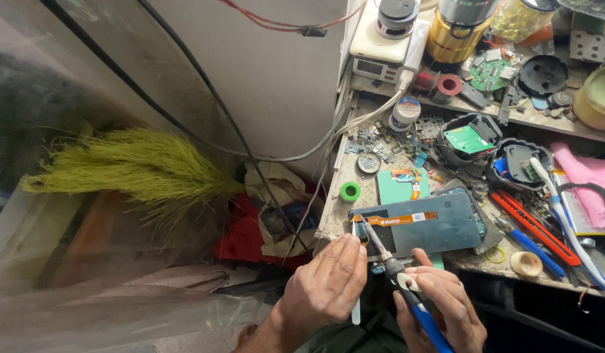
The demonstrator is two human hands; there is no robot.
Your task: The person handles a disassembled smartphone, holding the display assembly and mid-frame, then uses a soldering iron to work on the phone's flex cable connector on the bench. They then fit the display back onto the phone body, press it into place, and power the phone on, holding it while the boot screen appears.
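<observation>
Head view: left hand (325, 284) pinches a thin white tool (355, 307), steadying the phone screen panel (417, 230) at the bench (342, 176) edge; right hand (440, 307) grips a blue-handled soldering iron (397, 271), tip on its flex connector.

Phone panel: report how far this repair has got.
Done: the panel lies face down at the bench edge, its orange flex strip exposed. In hand: the right hand sets a soldering iron tip at the panel's left end; the left hand steadies a thin white tool. Left: reassembly; loose parts lie around.
</observation>
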